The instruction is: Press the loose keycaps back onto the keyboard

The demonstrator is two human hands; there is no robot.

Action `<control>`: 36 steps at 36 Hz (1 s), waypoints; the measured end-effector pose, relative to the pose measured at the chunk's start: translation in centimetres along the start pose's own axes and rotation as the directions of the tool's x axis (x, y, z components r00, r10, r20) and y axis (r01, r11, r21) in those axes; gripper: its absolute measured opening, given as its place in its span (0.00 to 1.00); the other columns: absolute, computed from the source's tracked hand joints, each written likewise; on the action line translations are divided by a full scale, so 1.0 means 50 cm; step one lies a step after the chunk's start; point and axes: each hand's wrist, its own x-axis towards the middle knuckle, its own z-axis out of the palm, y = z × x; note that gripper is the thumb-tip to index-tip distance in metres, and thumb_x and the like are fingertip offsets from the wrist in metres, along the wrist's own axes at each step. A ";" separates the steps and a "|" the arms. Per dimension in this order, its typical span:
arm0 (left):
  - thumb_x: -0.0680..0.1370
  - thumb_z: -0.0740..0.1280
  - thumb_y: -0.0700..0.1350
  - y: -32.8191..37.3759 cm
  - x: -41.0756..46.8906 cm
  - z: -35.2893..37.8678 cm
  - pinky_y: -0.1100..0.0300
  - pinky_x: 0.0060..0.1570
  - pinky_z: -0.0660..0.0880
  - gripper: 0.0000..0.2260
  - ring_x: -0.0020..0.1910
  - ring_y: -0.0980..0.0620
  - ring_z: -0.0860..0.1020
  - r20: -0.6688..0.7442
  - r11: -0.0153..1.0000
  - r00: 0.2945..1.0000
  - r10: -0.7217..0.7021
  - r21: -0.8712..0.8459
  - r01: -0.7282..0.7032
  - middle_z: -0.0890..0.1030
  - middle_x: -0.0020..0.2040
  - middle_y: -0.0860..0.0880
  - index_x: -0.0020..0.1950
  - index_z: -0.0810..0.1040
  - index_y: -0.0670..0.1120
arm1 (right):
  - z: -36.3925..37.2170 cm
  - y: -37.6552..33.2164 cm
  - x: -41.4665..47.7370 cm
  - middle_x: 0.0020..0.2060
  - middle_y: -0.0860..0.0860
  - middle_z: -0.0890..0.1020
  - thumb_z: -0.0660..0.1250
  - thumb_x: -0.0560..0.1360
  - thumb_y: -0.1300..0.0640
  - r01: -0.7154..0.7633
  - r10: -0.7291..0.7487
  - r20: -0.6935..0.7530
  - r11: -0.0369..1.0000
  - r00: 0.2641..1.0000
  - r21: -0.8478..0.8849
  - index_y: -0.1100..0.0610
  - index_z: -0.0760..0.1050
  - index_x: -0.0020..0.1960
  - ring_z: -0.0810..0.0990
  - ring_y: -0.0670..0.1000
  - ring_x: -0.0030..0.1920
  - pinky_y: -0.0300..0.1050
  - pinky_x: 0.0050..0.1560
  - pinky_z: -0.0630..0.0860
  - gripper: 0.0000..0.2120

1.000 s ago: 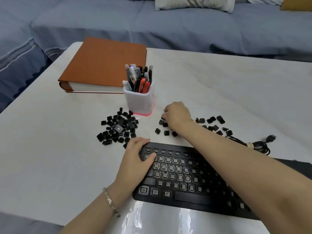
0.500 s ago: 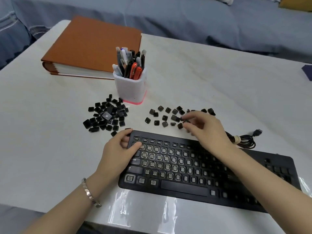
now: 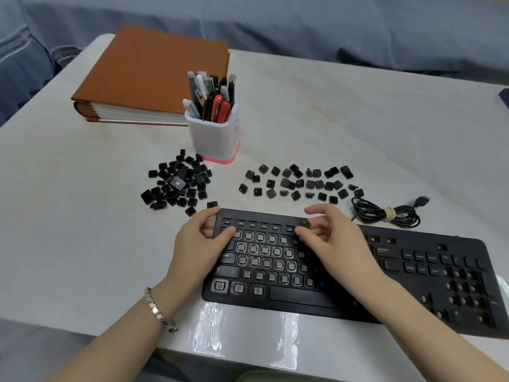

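Note:
A black keyboard (image 3: 303, 296) lies at the near edge of the white table, with most letter keys bare and showing their switches. My left hand (image 3: 197, 244) grips the keyboard's upper left corner. My right hand (image 3: 334, 238) hovers over the upper middle rows and pinches one small black keycap (image 3: 304, 223) between thumb and fingers. Behind the keyboard, several loose keycaps (image 3: 300, 183) are spread out on the table. A denser heap of keycaps (image 3: 179, 184) lies to the left.
A white pen holder (image 3: 213, 139) full of pens stands behind the keycaps. An orange binder (image 3: 154, 73) lies at the back left. The keyboard's coiled cable (image 3: 385, 213) rests at the right. A blue sofa runs behind the table.
My right hand left the spread keycaps and came back over the keyboard with one keycap pinched. My left hand stayed on the keyboard's left corner. The camera view shifted.

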 end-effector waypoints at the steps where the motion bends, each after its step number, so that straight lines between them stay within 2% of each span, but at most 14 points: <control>1: 0.72 0.73 0.38 -0.001 0.000 0.000 0.77 0.39 0.72 0.18 0.33 0.68 0.76 0.010 1.000 1.000 0.000 -0.009 0.000 0.80 0.41 0.55 0.61 0.77 0.46 | 0.007 -0.004 -0.002 0.36 0.46 0.77 0.70 0.72 0.59 0.022 -0.022 -0.002 1.000 1.000 -0.018 0.51 0.72 0.50 0.76 0.39 0.34 0.25 0.39 0.70 0.10; 4: 0.72 0.73 0.38 -0.003 0.000 -0.004 0.76 0.37 0.72 0.18 0.32 0.67 0.76 0.032 0.999 0.999 -0.009 -0.044 0.010 0.80 0.41 0.54 0.61 0.76 0.46 | 0.029 -0.015 -0.006 0.37 0.45 0.77 0.70 0.72 0.58 0.098 -0.097 0.016 0.991 0.995 -0.094 0.52 0.74 0.49 0.75 0.40 0.35 0.25 0.42 0.70 0.07; 9: 0.71 0.73 0.37 -0.009 0.007 -0.008 0.74 0.37 0.73 0.18 0.32 0.65 0.77 0.052 0.996 0.998 -0.022 -0.088 0.026 0.81 0.42 0.50 0.60 0.77 0.47 | 0.070 -0.028 -0.013 0.40 0.47 0.75 0.70 0.72 0.61 0.250 -0.242 0.073 0.956 0.968 -0.151 0.58 0.79 0.52 0.74 0.40 0.37 0.25 0.45 0.69 0.09; 12: 0.72 0.73 0.37 -0.010 0.009 -0.010 0.74 0.37 0.73 0.17 0.32 0.65 0.78 0.068 0.996 0.998 -0.015 -0.090 0.021 0.81 0.42 0.51 0.58 0.77 0.48 | 0.095 -0.029 -0.014 0.44 0.50 0.77 0.70 0.72 0.61 0.308 -0.290 0.121 0.936 0.949 -0.168 0.59 0.79 0.53 0.74 0.42 0.39 0.30 0.48 0.70 0.10; 15: 0.72 0.72 0.36 -0.009 0.009 -0.010 0.74 0.37 0.73 0.17 0.32 0.65 0.77 0.075 0.995 0.997 -0.004 -0.098 0.011 0.81 0.41 0.50 0.58 0.76 0.48 | 0.117 -0.029 -0.013 0.48 0.52 0.78 0.68 0.74 0.58 0.306 -0.274 0.168 0.929 0.947 -0.209 0.58 0.78 0.57 0.74 0.46 0.45 0.39 0.53 0.71 0.13; 18: 0.72 0.72 0.35 -0.011 0.009 -0.011 0.75 0.37 0.72 0.17 0.31 0.65 0.77 0.078 0.995 0.997 -0.001 -0.104 0.009 0.81 0.42 0.50 0.58 0.76 0.48 | 0.132 -0.026 -0.014 0.47 0.53 0.78 0.68 0.74 0.58 0.314 -0.277 0.177 0.920 0.944 -0.234 0.59 0.78 0.55 0.76 0.50 0.48 0.44 0.55 0.72 0.11; 24: 0.73 0.71 0.35 -0.012 0.006 -0.013 0.74 0.38 0.73 0.17 0.32 0.65 0.77 0.087 0.991 0.996 0.006 -0.131 0.006 0.81 0.42 0.50 0.58 0.76 0.47 | 0.143 -0.022 -0.014 0.50 0.50 0.77 0.69 0.73 0.57 0.323 -0.285 0.166 0.904 0.944 -0.281 0.58 0.79 0.54 0.73 0.49 0.52 0.38 0.53 0.68 0.11; 30: 0.73 0.71 0.35 -0.017 0.009 -0.015 0.73 0.39 0.73 0.17 0.33 0.65 0.77 0.101 0.990 0.995 0.009 -0.139 0.005 0.81 0.44 0.49 0.59 0.76 0.47 | 0.144 -0.026 -0.006 0.51 0.49 0.76 0.69 0.72 0.55 0.314 -0.258 0.218 0.906 0.941 -0.284 0.56 0.79 0.55 0.71 0.48 0.57 0.39 0.58 0.66 0.12; 36: 0.73 0.71 0.36 -0.023 0.010 -0.016 0.71 0.42 0.75 0.17 0.35 0.64 0.78 0.109 0.991 0.994 0.010 -0.136 0.004 0.81 0.45 0.51 0.59 0.76 0.50 | 0.146 -0.027 0.001 0.50 0.47 0.75 0.70 0.72 0.54 0.292 -0.236 0.210 0.909 0.949 -0.296 0.55 0.79 0.54 0.71 0.47 0.55 0.38 0.57 0.66 0.12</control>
